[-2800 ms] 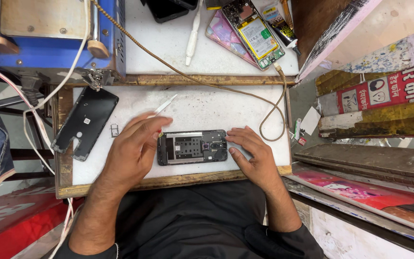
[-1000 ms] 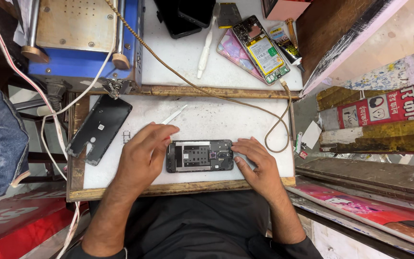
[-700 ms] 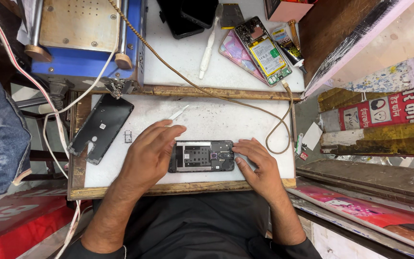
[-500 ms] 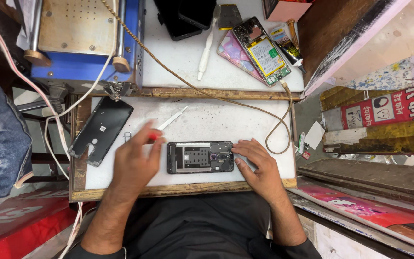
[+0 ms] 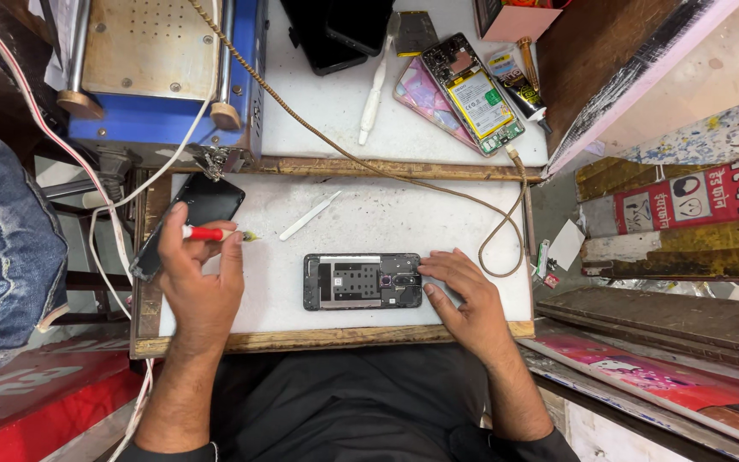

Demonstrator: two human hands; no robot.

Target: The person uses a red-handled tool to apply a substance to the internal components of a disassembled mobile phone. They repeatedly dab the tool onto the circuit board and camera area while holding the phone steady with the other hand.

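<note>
A: Where's the opened phone (image 5: 363, 281)?

B: Flat on the white worktop (image 5: 404, 218), back cover off; the right hand (image 5: 464, 295) rests its fingertips on the phone's right end, grip loose, closed on nothing.

A: And the left hand (image 5: 198, 282)?

B: Its grip is pinched round a red-handled screwdriver (image 5: 211, 233), tip pointing right; a black phone screen (image 5: 190, 221) lies just beside it; a white plastic pry tool (image 5: 310, 216) is near.

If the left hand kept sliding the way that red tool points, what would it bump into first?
The left hand holds a red-handled tool with its tip aimed right, across the white board. The white plastic pry stick lies nearest that line, though the tip might pass just under it; height is unclear.
</note>
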